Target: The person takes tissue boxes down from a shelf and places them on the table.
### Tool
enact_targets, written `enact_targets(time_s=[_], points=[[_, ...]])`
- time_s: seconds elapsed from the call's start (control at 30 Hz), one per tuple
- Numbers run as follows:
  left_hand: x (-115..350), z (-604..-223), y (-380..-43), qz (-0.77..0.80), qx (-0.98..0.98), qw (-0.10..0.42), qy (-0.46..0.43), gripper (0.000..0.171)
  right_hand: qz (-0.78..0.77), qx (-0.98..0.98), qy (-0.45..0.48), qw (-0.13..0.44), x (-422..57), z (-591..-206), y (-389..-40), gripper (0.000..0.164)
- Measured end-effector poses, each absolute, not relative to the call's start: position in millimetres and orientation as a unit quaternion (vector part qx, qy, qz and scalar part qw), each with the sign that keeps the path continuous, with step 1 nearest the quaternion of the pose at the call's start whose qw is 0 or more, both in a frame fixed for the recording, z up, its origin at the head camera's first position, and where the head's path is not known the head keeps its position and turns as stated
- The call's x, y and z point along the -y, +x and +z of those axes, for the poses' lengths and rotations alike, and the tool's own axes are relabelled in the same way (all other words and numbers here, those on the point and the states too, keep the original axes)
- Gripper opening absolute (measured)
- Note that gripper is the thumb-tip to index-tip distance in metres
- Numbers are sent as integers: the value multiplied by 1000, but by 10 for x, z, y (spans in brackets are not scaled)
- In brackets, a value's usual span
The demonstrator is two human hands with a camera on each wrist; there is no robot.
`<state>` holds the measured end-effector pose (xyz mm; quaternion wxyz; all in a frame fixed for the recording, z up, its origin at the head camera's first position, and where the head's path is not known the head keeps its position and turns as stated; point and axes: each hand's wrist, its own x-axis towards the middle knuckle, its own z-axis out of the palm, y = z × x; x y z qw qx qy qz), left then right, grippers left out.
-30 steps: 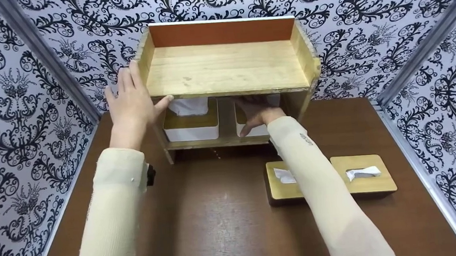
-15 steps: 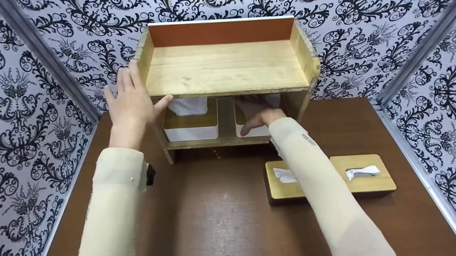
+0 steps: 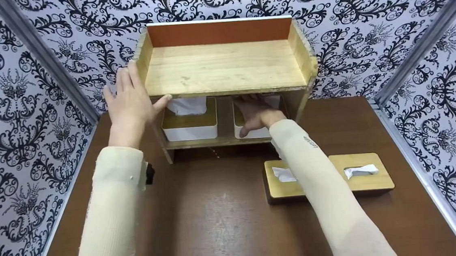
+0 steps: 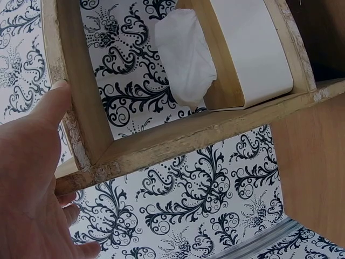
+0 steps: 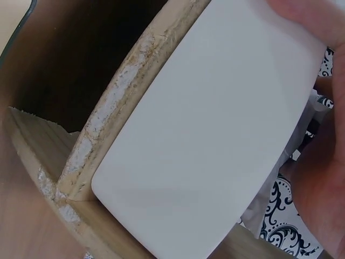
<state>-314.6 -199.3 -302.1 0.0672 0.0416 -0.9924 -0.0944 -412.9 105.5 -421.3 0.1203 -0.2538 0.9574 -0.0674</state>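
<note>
A small wooden shelf [image 3: 223, 69] stands at the back of the table. My left hand [image 3: 128, 101] rests against its left side with fingers spread fairly straight, the thumb on the front edge of the top board. On the lower board sit two white tissue boxes with wooden lids. The left tissue box [image 3: 189, 133] has tissue [image 4: 186, 59] sticking up from its top. Reaching under the top board, my right hand [image 3: 256, 113] grips the right tissue box [image 5: 199, 118], thumb on its white front and fingers over the lid; part of the lid is hidden by the hand.
Two dark tissue boxes with light wooden lids, a left one [image 3: 273, 187] and a right one [image 3: 368, 182], lie side by side on the brown table [image 3: 219, 226], right of centre. My right forearm passes over them. Patterned walls [image 3: 368, 43] enclose the back and sides.
</note>
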Motion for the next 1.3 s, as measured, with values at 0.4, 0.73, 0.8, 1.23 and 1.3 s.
enact_targets(time_s=[0.4,0.73,0.8,1.23,1.3], points=[[1986,-3032,-3169,-102,991,72,40,120,-68,-958,-263,89,-1051,-4198,-4035,132],[1988,-3031,-3142,-99,992,73,40,118,-60,-956,-278,68,-1033,-4188,-3908,128],[1988,-3030,-3141,-100,992,72,40,118,-57,-956,-280,64,-1032,-4186,-3881,127],[1978,-3002,-3135,-104,992,68,36,118,-33,-958,-282,40,-1040,-4147,-3655,131],[1978,-3000,-3137,-104,992,67,36,119,-26,-957,-286,37,-1039,-4144,-3612,130]])
